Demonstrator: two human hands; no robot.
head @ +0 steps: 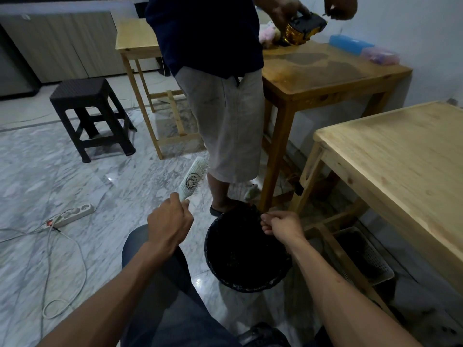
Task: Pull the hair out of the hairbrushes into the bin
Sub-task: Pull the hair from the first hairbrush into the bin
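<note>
At far left I see a black stool (91,113) standing on the marble floor, and nearer, a white power strip (72,216) with its cable lying loose. My left hand (169,225) is closed around the handle of a white hairbrush (194,180), which tilts up and away; a coil of dark hair (192,182) sits in its bristles. Just right of it, the black bin (246,249) stands on the floor near my knee. My right hand (283,225) hovers over the bin's far rim, fingertips pinched together; I cannot tell what they hold. Beyond the bin, a second person (225,96) stands at a wooden table (325,73).
</note>
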